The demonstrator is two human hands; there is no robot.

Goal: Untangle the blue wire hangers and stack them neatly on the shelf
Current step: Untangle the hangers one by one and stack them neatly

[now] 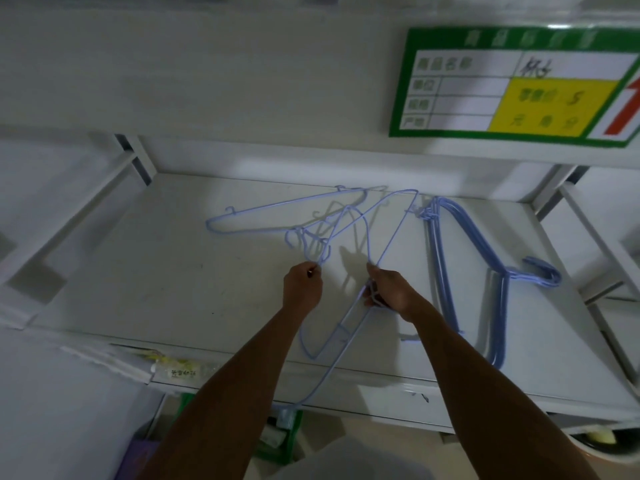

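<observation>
Forearms: both reach in over the shelf [138, 289] front edge.
Left hand [302, 287]: pinched on a hook of the tangled hangers [311, 223].
Right hand [391, 289]: closed around wires of the same tangle; one wire overhangs the front lip.
Stacked hangers [450, 271]: flat, right side.
Open room: bare shelf left.

The white shelf [173, 289] carried blue hangers only. A neat stack [446, 271] lay flat near its right edge, reaching from the back edge almost to the front edge, hooks toward the right. A tangle [277, 211] spread across the middle toward the back, one wire overhanging the front edge.
</observation>
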